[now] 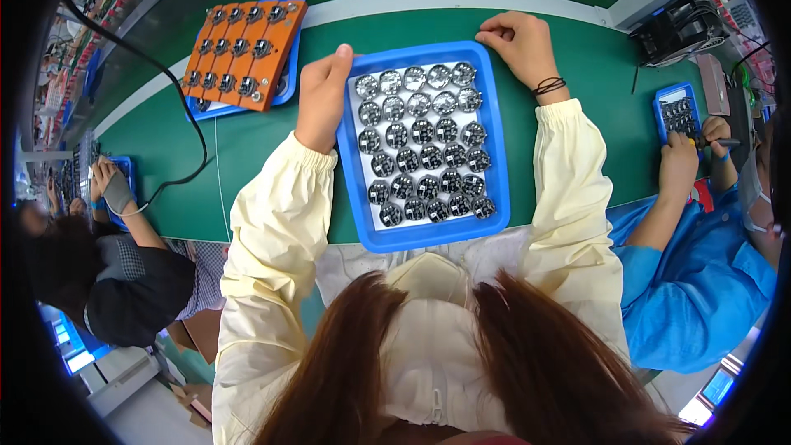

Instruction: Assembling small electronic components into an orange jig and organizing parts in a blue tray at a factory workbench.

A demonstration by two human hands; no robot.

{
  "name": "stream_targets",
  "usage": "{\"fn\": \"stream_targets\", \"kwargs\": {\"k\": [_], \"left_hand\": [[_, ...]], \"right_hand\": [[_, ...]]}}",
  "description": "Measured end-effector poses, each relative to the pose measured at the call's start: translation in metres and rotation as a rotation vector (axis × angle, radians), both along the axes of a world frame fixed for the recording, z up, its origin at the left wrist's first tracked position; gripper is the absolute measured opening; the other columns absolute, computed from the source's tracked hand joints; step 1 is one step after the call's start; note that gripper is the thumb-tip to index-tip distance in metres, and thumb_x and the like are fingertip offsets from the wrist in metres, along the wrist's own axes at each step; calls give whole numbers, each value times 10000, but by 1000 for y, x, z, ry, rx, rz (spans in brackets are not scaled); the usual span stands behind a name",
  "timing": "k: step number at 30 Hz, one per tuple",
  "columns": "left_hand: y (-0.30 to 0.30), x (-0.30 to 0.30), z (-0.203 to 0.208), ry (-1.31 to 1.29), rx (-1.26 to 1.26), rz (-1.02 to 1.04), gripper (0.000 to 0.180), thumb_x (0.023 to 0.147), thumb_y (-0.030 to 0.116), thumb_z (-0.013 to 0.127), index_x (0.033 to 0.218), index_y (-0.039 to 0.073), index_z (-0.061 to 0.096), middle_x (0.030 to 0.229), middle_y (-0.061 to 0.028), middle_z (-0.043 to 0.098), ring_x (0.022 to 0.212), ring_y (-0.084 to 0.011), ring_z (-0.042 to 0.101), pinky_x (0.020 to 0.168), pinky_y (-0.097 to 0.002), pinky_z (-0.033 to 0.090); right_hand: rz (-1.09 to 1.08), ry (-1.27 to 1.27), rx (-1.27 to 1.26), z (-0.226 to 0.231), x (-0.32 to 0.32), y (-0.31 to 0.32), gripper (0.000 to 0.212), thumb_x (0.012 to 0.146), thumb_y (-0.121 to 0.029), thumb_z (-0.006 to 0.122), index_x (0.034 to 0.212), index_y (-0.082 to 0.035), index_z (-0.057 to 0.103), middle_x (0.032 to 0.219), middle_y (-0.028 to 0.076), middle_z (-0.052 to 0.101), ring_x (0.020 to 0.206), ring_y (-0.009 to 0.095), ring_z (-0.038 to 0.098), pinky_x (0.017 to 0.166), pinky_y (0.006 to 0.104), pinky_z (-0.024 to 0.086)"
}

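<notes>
A blue tray (pixel 437 239) stands in front of me, its near edge at the table's front edge. Several rows of small round parts (pixel 421 130), silvery and dark with electronics inside, lie on its white lining. My left hand (pixel 322 99) is closed on the tray's left rim near the far corner, thumb pointing up. Just beyond the tray's far right corner is my right hand (pixel 526 48), thumb and fingers pinched together. Whatever is between those fingertips, if anything, cannot be made out.
An orange fixture (pixel 257 26) with rows of dark parts rests tilted on another blue tray (pixel 290 86) at the far left. A black cable (pixel 169 74) hangs nearby. Co-workers' hands work at left (pixel 113 183) and right (pixel 680 156). A black device (pixel 681 29) stands far right.
</notes>
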State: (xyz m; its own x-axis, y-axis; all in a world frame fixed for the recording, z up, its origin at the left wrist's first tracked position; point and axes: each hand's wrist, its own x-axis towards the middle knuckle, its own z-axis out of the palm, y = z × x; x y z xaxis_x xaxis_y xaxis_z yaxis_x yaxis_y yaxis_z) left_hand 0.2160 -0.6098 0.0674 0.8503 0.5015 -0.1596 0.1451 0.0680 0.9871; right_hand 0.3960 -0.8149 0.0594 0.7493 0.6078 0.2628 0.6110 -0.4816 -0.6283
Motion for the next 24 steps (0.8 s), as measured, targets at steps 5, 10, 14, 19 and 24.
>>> {"fn": "stream_targets", "kwargs": {"k": [5, 10, 14, 19, 24], "left_hand": [[6, 4, -15, -52, 251, -46, 358, 910, 254, 453, 800, -47, 613, 665, -70, 590, 617, -105, 501, 587, -255, 401], [5, 4, -14, -100, 693, -40, 261, 865, 192, 488, 804, -9, 643, 776, -140, 614, 670, -245, 581, 610, -296, 437], [0, 3, -7, -169, 915, -79, 236, 860, 169, 497, 817, 2, 659, 892, -127, 604, 767, -215, 594, 670, -288, 455], [-13, -1, 20, -444, 1106, -178, 106, 700, 73, 647, 801, 61, 677, 941, -107, 601, 905, -289, 564, 790, -364, 450], [-46, -5, 28, -372, 1142, -536, 162, 646, 66, 682, 803, 52, 644, 1074, -130, 541, 1065, -345, 460, 866, -390, 404]], "right_hand": [[-1, -25, 84, -11, 2, 6, 101, 702, -102, 652, 787, -53, 674, 718, 89, 640, 606, 198, 597, 592, 289, 480], [-7, -71, 132, -6, -9, 16, 120, 719, -71, 650, 838, -66, 670, 725, 44, 642, 617, 125, 590, 597, 236, 472], [69, -56, 327, 0, -14, 19, 101, 704, -72, 666, 799, -44, 645, 848, 49, 635, 700, 127, 594, 648, 230, 467], [181, -27, 370, 8, -21, 19, 111, 693, -85, 684, 754, -23, 615, 1039, 80, 598, 836, 168, 592, 751, 258, 459], [362, -116, 421, 11, -31, 15, 77, 675, -106, 675, 701, -65, 614, 1131, 77, 554, 1017, 245, 523, 847, 343, 431]]}}
